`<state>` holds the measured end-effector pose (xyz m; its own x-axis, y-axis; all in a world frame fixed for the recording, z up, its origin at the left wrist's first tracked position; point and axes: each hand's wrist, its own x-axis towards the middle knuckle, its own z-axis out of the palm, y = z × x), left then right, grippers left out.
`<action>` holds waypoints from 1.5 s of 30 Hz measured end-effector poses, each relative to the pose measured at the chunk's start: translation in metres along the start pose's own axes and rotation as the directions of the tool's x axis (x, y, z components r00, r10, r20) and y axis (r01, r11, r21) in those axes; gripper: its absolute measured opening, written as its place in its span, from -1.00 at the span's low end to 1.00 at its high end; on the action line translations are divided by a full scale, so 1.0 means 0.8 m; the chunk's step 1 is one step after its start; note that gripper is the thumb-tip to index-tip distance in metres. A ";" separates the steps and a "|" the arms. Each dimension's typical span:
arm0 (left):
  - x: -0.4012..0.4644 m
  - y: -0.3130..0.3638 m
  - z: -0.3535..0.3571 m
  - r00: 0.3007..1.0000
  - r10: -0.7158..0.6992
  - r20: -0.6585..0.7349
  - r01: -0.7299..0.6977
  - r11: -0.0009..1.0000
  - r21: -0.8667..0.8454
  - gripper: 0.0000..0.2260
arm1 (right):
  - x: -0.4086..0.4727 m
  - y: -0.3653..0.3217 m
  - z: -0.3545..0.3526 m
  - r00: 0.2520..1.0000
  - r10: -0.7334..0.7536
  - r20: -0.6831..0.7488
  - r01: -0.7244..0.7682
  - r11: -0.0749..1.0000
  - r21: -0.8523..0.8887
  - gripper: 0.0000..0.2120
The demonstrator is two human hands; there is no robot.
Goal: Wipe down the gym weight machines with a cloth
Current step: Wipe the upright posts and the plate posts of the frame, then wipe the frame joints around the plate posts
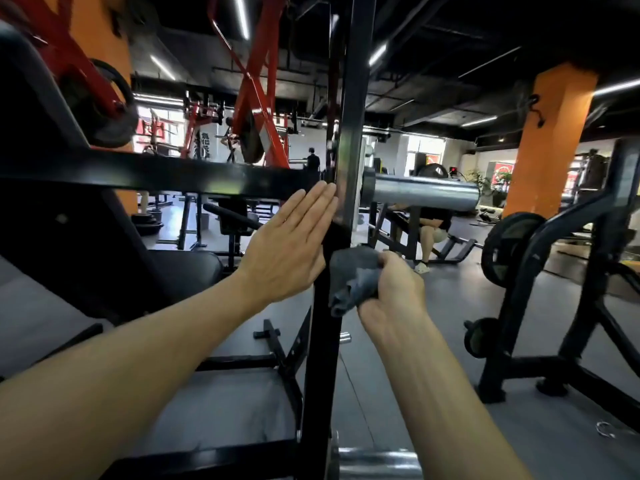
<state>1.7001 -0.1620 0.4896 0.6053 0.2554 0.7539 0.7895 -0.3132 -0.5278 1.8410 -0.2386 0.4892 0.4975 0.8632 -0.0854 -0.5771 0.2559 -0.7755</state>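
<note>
The head view showed two bare hands, one cloth and one black upright post of the weight machine at the centre. One chrome sleeve [424, 195] stuck out to the right of the post, and two orange pillars stood in the room, one far left and one far right [547, 140]. One weight plate [512, 247] hung on a black rack at the right.

The left hand [287, 244] was flat, its fingers [320, 202] straight and pressed together, the tips touching the upright post [353, 133] just below a black crossbar [156, 173]. It held nothing.

The right hand [391, 289] was just right of the post and lower than the left, its fingers curled round the cloth [353, 275], gripping it in a bunch. The cloth was dark grey, crumpled into folds, and lay against the post's right side, near the middle of the view. The post looked glossy black, with a pale reflection higher up.

A padded black seat [183, 268] sat to the left, and the grey floor [519, 427] spread to the right.
</note>
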 end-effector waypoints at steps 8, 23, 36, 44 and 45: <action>0.059 -0.085 -0.024 0.893 -0.325 0.311 0.367 0.927 -0.083 -0.28 | 0.001 -0.059 0.101 0.421 -0.785 0.454 0.787 0.068 -0.613 -0.51; 0.077 -0.182 -0.080 0.728 0.004 0.686 0.319 0.883 -0.343 -0.25 | 0.031 -0.100 0.207 0.735 0.296 0.610 0.662 -0.511 -0.549 -0.18; 0.041 -0.247 -0.084 0.494 -0.131 0.860 0.434 0.894 -0.113 -0.28 | 0.051 -0.079 0.196 0.486 0.102 0.868 0.455 -0.878 -0.152 -0.74; 0.037 -0.245 -0.083 0.485 -0.126 0.866 0.410 0.907 -0.097 -0.17 | 0.074 -0.046 0.185 0.475 -0.038 0.879 0.468 -0.835 -0.289 -0.79; 0.038 -0.244 -0.083 0.477 -0.125 0.870 0.408 0.908 -0.094 -0.16 | 0.074 -0.046 0.185 0.485 -0.032 0.874 0.478 -0.827 -0.295 -0.77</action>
<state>1.5575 -0.1535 0.6414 0.2783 0.9567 0.0856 0.9546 -0.2656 -0.1347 1.7959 -0.1328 0.6051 -0.3064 0.7907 0.5301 0.9064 0.0723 0.4161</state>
